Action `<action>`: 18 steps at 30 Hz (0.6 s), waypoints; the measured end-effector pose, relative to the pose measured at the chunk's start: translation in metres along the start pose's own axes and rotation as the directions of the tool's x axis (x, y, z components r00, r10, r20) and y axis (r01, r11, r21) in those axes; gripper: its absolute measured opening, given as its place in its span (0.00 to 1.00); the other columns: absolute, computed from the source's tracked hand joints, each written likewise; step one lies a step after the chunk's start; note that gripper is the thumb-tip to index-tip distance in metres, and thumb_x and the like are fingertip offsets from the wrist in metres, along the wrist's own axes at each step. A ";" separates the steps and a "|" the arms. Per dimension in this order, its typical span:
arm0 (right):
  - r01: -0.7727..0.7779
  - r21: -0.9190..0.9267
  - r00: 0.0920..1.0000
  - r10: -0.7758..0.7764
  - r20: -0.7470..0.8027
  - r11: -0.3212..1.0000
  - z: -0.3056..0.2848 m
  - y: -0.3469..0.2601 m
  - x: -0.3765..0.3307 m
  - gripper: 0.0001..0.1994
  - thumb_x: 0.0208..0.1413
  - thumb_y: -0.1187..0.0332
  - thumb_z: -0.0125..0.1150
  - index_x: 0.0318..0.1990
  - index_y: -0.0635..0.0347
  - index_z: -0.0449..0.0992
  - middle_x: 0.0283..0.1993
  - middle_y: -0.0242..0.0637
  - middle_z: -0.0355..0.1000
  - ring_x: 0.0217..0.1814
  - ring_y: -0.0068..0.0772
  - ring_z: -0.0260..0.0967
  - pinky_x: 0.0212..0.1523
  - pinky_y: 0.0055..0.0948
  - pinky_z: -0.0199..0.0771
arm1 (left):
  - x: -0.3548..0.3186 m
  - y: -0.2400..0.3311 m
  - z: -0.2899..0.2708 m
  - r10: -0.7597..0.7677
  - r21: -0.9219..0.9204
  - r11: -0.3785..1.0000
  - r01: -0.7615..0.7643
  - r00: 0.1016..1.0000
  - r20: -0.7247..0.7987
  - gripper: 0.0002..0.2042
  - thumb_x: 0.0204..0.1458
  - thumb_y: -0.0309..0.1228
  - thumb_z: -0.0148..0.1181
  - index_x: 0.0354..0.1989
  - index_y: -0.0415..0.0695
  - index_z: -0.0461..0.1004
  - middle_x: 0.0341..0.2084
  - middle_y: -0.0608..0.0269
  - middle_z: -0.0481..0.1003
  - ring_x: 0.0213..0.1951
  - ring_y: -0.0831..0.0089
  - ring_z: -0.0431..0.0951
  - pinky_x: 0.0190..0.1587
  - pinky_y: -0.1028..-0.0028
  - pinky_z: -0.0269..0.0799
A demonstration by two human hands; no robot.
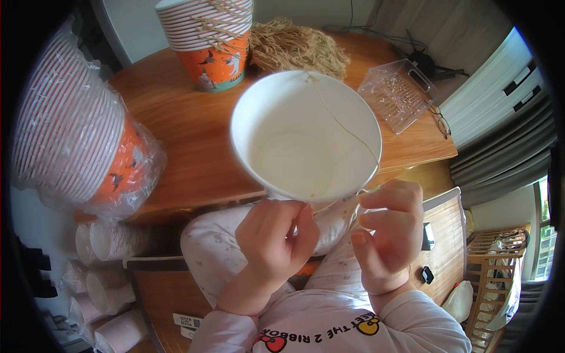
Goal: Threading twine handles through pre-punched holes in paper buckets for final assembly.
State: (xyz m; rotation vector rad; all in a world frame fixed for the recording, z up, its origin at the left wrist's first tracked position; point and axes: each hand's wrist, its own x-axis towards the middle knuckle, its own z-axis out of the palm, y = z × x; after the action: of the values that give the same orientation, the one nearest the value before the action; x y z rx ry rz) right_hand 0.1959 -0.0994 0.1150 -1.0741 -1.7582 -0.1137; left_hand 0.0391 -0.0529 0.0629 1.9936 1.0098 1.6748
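A white-lined paper bucket (294,141) lies with its mouth facing me, at the table's near edge above my lap. Thin tan twine (335,119) is fixed at its far rim and runs loosely across the mouth to the right rim, then down toward my right hand. My left hand (276,235) is closed in a pinch just below the near rim; what sits between its fingertips is too small to make out. On the right, my right hand (388,226) has curled fingers at the twine by the lower right rim, its thumb lower and apart from the index finger.
Nested orange buckets (215,62) with twine over them stand behind, beside a heap of tan twine (297,47). Bagged buckets (88,129) are at left. A clear plastic tray (397,94) and glasses (440,120) lie at right. More bucket stacks (112,288) sit lower left.
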 end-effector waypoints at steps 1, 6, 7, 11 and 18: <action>0.016 -0.032 1.000 -0.016 -0.004 0.999 0.000 0.000 0.002 0.14 0.39 0.75 0.69 0.37 0.56 0.76 0.38 0.36 0.76 0.38 0.38 0.68 0.39 0.31 0.68 | 0.000 0.000 -0.001 -0.003 0.010 1.000 0.003 1.000 -0.009 0.05 0.42 0.19 0.63 0.27 0.42 0.75 0.15 0.66 0.69 0.16 0.70 0.68 0.19 0.73 0.62; 0.031 -0.022 0.999 -0.030 0.021 0.999 0.002 0.002 0.014 0.14 0.39 0.79 0.66 0.37 0.56 0.76 0.38 0.36 0.76 0.38 0.37 0.70 0.39 0.32 0.69 | -0.003 -0.002 0.001 -0.029 0.008 1.000 0.029 0.999 -0.017 0.05 0.43 0.19 0.64 0.28 0.43 0.76 0.14 0.66 0.69 0.16 0.70 0.68 0.19 0.73 0.61; 0.026 -0.015 0.999 -0.025 0.042 1.000 0.003 0.003 0.018 0.14 0.40 0.81 0.65 0.38 0.57 0.76 0.37 0.35 0.77 0.37 0.37 0.71 0.39 0.32 0.69 | -0.003 -0.001 0.002 -0.045 0.008 0.999 0.045 0.999 -0.001 0.05 0.43 0.19 0.64 0.28 0.43 0.76 0.14 0.67 0.69 0.15 0.71 0.68 0.19 0.73 0.61; -0.013 0.017 0.978 0.009 0.209 1.000 -0.005 0.007 0.047 0.14 0.45 0.84 0.60 0.39 0.58 0.77 0.34 0.33 0.77 0.34 0.39 0.74 0.38 0.34 0.71 | -0.003 -0.001 0.003 -0.028 0.008 1.000 0.028 1.000 0.001 0.05 0.44 0.21 0.65 0.27 0.44 0.76 0.12 0.68 0.68 0.14 0.72 0.67 0.18 0.74 0.60; -0.216 0.145 0.514 -0.014 0.858 0.966 0.003 0.040 0.129 0.14 0.48 0.80 0.63 0.44 0.62 0.78 0.40 0.37 0.79 0.45 0.34 0.79 0.45 0.30 0.76 | -0.001 0.000 -0.003 -0.051 0.005 0.999 0.050 0.996 0.075 0.03 0.47 0.23 0.64 0.28 0.44 0.76 0.13 0.69 0.69 0.15 0.73 0.68 0.19 0.74 0.60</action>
State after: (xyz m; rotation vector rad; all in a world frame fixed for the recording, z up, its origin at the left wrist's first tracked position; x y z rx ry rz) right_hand 0.2126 0.0037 0.2005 -1.1298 -2.4878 0.8494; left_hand 0.0362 -0.0543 0.0635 2.0002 1.0276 1.5609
